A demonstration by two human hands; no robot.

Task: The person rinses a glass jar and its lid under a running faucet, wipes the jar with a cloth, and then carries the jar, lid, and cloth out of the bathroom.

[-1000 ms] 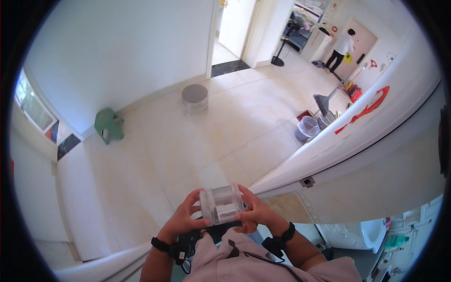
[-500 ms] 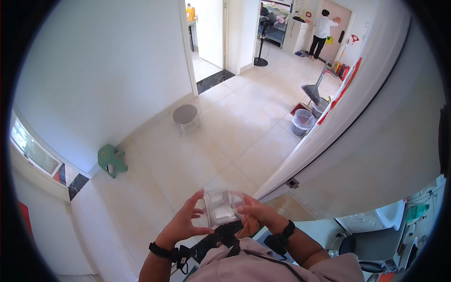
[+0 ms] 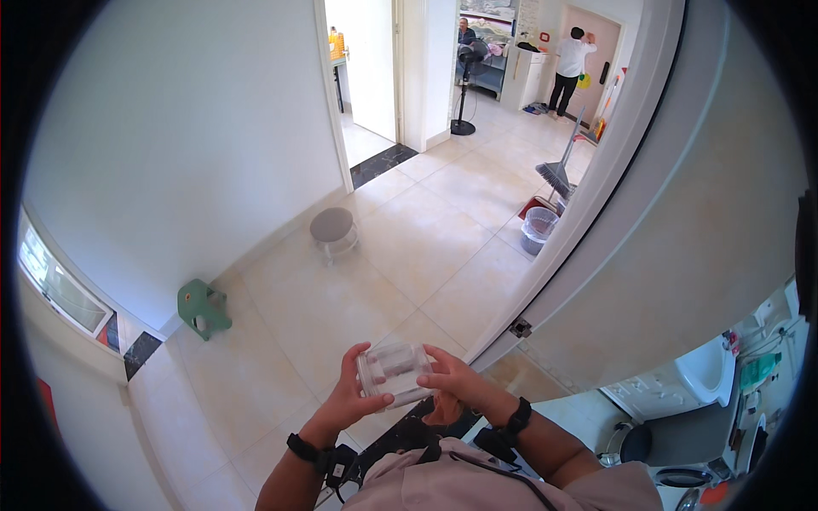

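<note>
Both hands, left and right, grasp a clear box above the tiled floor. A stool and bin stand well apart ahead.

pale glossy tiled floor with dark threshold strips, which bore a round grey stool, a small green step stool by the wall, a translucent waste bin, a leaning broom and a pedestal fan.
</note>
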